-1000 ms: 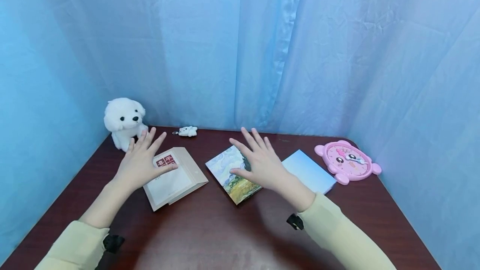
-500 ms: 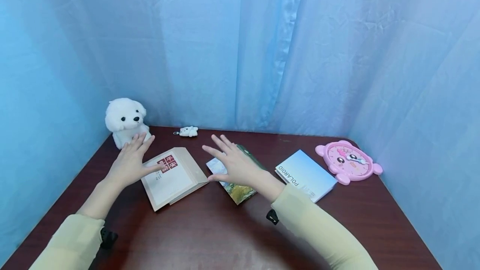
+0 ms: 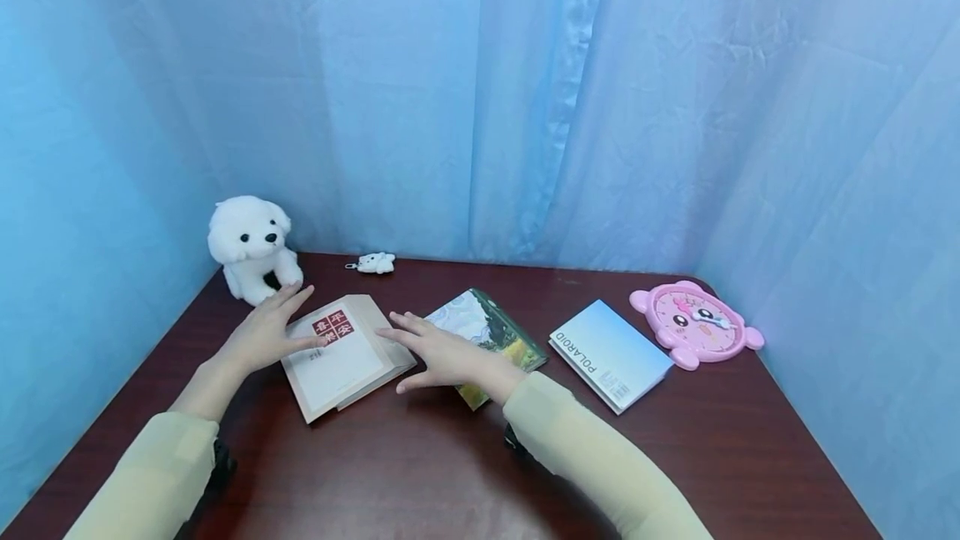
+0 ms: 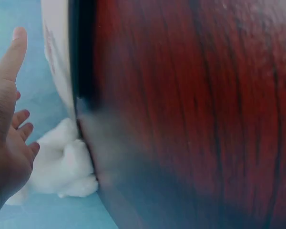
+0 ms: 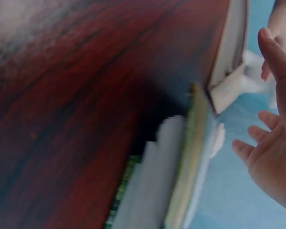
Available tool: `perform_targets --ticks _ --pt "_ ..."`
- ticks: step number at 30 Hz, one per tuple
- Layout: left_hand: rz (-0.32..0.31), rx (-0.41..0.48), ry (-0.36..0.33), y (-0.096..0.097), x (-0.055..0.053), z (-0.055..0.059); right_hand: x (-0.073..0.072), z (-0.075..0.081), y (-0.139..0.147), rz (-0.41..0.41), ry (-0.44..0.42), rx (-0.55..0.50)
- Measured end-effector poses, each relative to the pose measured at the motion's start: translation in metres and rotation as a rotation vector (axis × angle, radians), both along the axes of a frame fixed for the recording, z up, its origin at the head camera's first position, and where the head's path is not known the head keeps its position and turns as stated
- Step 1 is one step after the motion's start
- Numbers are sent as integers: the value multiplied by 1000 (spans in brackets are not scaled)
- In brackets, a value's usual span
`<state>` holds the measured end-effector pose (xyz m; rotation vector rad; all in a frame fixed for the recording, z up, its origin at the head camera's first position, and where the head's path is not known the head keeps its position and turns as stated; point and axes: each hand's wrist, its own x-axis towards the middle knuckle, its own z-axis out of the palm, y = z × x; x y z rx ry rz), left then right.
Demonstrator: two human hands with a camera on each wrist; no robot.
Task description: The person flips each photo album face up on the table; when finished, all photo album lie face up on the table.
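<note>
A thick beige book [image 3: 330, 377] with red character squares on its cover lies between my two hands. My left hand [image 3: 258, 336] is at its left side, fingers spread and thumb over the cover; whether it touches the book I cannot tell. Above the gap between the beige book and a book with a landscape painting [image 3: 517, 352] hovers my right hand [image 3: 446, 354], fingers extended and holding nothing. It partly hides the painted cover. In the right wrist view, the right hand [image 5: 276, 157] appears apart from the painted book's page edges [image 5: 167, 162].
A blue-white book marked POLAROID [image 3: 611, 357] lies to the right, beside a pink clock [image 3: 697, 323]. At the back left sits a white plush dog [image 3: 251, 244], with a small white keychain toy [image 3: 375, 262] near it. Blue curtains [image 3: 405, 107] enclose the dark red table [image 3: 420, 473].
My right hand has moved left and lower, from over the painted book toward the beige book, uncovering the POLAROID book. The left hand has lowered slightly toward the beige book's left edge.
</note>
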<state>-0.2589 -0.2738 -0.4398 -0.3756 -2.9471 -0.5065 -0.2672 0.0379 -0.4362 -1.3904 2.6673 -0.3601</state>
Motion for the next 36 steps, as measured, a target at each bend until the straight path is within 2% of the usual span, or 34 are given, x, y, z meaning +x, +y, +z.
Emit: perform_targets --ticks 8,13,20,25,30,36 --pt "-27 8 -68 -4 -11 -12 -11 -15 -3 60 -19 26" --pt "-57 49 -100 -7 -17 -17 -17 -23 -7 84 25 32" --pt "-73 113 -135 -7 -26 -25 -23 -26 -11 48 50 59" --pt "-68 171 -169 -4 -28 -24 -25 -25 -12 1 49 78" --pt "-68 208 -189 -2 -29 -21 -26 -24 -15 -10 38 72" --pt "-70 239 -209 1 -29 -19 -24 -21 -16 -43 -77 17"
